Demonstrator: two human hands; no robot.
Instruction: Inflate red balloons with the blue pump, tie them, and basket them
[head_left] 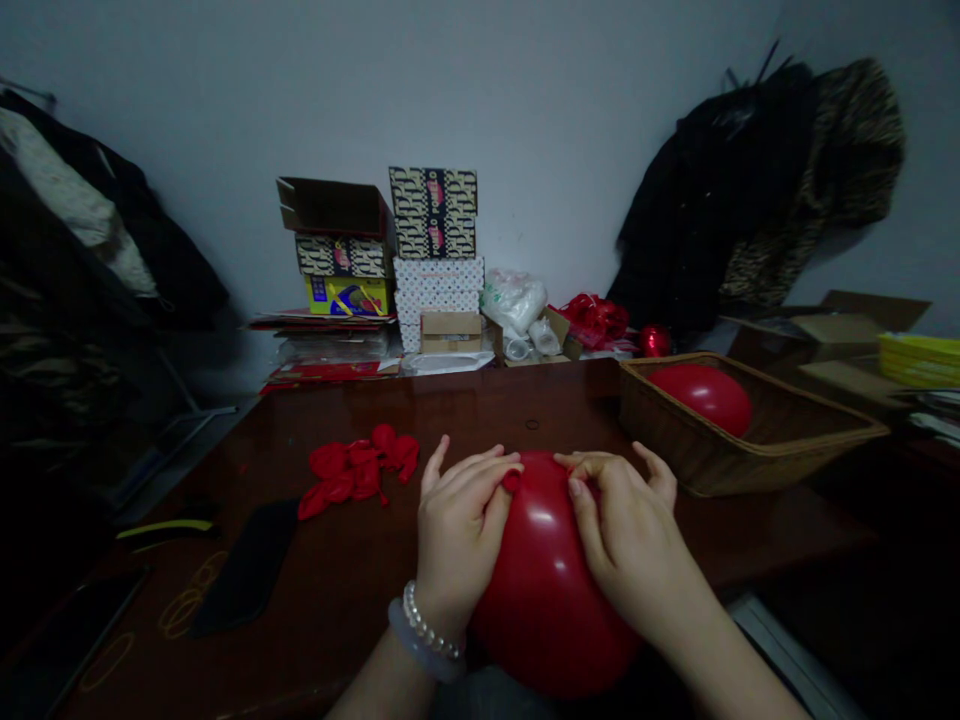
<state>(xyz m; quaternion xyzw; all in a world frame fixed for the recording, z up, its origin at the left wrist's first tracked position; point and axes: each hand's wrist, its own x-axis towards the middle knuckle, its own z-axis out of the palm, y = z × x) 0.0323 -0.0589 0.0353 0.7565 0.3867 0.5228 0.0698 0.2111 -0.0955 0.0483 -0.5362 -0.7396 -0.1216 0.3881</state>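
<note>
A large inflated red balloon (551, 600) lies at the table's near edge, between my two hands. My left hand (465, 520) is closed at the balloon's upper left, thumb and forefinger pinching its rolled red neck end (512, 480). At the upper right my right hand (626, 520) pinches a bit of the red rubber between thumb and fingers, its little finger raised. A bead bracelet and a pale bangle circle my left wrist. Several uninflated red balloons (352, 472) lie in a pile left of my hands.
A wicker basket (780, 462) holding another inflated red balloon (705, 397) stands at the right. On the left lie a dark phone-like slab (247, 565) and rubber bands (180, 612). Stacked boxes (439, 285) and plastic bags (514, 298) line the back wall.
</note>
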